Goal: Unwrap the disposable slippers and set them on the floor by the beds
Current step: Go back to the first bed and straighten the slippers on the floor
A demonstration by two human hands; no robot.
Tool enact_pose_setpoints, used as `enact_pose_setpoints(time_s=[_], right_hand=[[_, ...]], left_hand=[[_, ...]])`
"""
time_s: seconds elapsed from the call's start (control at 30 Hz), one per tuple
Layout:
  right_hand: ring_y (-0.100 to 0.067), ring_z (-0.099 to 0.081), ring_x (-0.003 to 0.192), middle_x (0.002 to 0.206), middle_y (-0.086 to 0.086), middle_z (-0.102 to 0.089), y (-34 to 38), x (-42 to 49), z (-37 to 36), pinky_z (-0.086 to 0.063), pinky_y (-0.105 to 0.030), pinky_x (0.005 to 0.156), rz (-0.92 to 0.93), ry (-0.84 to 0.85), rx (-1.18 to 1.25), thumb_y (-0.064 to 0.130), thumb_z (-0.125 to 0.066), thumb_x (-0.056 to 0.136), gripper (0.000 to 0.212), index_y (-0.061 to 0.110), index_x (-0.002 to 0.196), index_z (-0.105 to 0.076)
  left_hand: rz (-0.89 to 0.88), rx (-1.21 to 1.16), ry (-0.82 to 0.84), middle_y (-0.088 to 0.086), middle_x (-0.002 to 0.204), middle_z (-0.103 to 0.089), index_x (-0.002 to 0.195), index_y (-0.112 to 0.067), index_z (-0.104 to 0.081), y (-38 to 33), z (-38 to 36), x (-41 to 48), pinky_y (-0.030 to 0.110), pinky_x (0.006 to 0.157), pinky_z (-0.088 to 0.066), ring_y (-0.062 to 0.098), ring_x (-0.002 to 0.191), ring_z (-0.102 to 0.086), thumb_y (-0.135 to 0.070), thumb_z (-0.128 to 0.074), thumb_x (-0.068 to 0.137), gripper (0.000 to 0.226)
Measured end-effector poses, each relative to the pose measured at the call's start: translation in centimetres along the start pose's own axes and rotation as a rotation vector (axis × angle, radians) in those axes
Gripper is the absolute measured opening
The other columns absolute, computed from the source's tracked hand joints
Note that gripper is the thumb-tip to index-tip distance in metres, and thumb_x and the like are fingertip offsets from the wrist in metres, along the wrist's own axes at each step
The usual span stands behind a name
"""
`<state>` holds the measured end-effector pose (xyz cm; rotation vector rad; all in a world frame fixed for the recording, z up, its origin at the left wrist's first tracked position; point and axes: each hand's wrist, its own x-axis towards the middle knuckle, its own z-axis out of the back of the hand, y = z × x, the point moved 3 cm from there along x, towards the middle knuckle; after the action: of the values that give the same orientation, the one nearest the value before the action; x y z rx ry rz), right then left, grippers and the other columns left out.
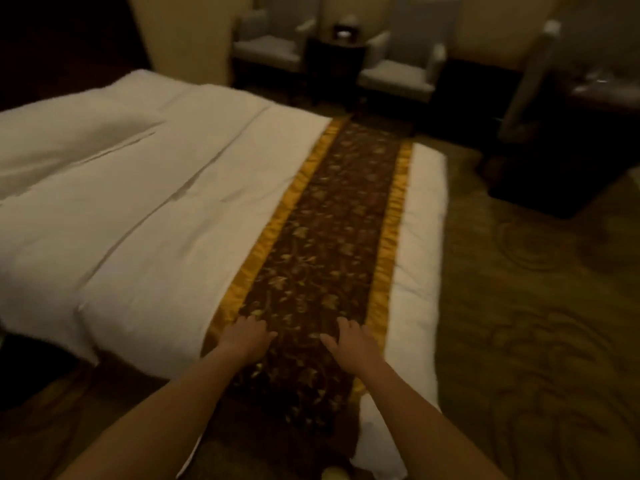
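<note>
While flat on runner (322, 244) | hands apart, empty | left hand (247, 336), right hand (349, 341)

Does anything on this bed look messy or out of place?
The white duvet is rumpled and bunched along its far left side. The brown-and-gold bed runner lies straight, with the left hand and right hand flat on it. No slippers are visible.
</note>
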<state>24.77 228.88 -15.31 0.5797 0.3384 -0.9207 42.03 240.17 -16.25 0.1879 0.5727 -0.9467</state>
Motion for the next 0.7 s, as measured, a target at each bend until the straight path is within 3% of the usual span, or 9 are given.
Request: enact_pose_setpoints(time_s=[0.23,0.33,0.47,0.7], right_hand=[[-0.036,-0.035,0.129,0.143,-0.013,-0.038,-18.5,-2.4,8.0,-0.035,-0.048,0.102,-0.230,-0.161,0.156,0.055,-0.034,0.092,0.063,0.015,0.140,-0.028],[-0.035,-0.030,0.133,0.147,-0.012,-0.034,-26.7,-2.4,10.4,-0.031,-0.050,0.106,-0.328,-0.168,0.217,0.056,-0.036,0.090,0.065,0.017,0.141,-0.027],[-0.036,-0.027,0.136,0.149,-0.013,-0.031,-37.6,-2.2,14.0,-0.027,-0.049,0.111,-0.396,-0.151,0.246,0.055,-0.038,0.091,0.067,0.016,0.143,-0.023],[-0.038,-0.020,0.139,0.153,-0.014,-0.023,-50.6,0.1,20.0,-0.025,-0.050,0.111,-0.471,-0.051,0.261,0.050,-0.040,0.092,0.068,0.016,0.146,-0.017]], left_hand=[[-0.308,0.057,-0.040,0.011,0.132,-0.050,0.124,-0.016,-0.049,-22.8,3.7,4.3,0.043,0.100,-0.042,0.030,0.121,-0.047,-0.044,-0.032,0.095,0.044],[-0.393,0.087,-0.038,0.010,0.137,-0.048,0.134,-0.018,-0.039,-32.4,2.7,6.4,0.042,0.098,-0.042,0.030,0.123,-0.047,-0.046,-0.034,0.094,0.049],[-0.418,0.121,0.013,0.010,0.139,-0.045,0.140,-0.021,-0.031,-43.1,0.9,9.3,0.044,0.099,-0.041,0.029,0.125,-0.044,-0.049,-0.033,0.094,0.053],[-0.481,0.085,0.144,0.013,0.140,-0.045,0.138,-0.014,-0.034,-55.9,2.9,13.2,0.041,0.103,-0.040,0.030,0.126,-0.045,-0.046,-0.034,0.095,0.054]])
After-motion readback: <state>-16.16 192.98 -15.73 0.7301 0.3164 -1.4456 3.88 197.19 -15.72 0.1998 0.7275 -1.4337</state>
